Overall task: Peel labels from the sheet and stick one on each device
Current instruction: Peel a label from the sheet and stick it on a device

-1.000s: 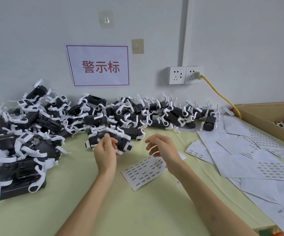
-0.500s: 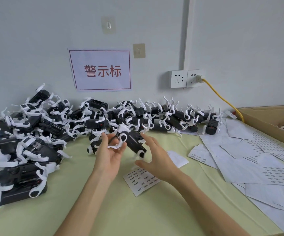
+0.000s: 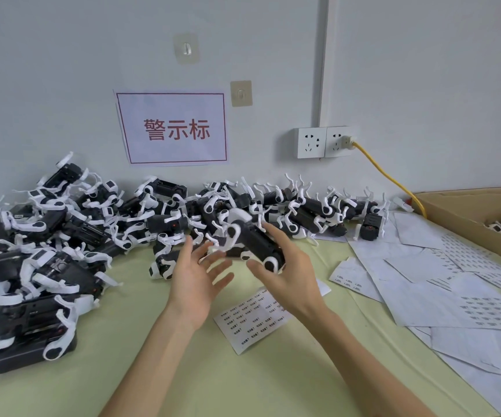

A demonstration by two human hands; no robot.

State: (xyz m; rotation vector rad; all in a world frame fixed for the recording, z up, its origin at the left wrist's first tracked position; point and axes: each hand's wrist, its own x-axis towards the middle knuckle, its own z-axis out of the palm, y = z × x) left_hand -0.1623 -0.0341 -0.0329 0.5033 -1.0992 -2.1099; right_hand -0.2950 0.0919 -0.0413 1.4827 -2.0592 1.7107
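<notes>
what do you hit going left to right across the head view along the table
pile of devices → left hand → held device → right hand → loose sheets → cardboard box

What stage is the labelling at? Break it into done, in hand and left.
Done: the peeled sheets on the right suggest many labels are used, and a few devices lie in the cardboard box.
In hand: one device is raised between the left hand and right hand; no label on it is visible.
Left: the label sheet holds more labels, and the device pile is large.
</notes>
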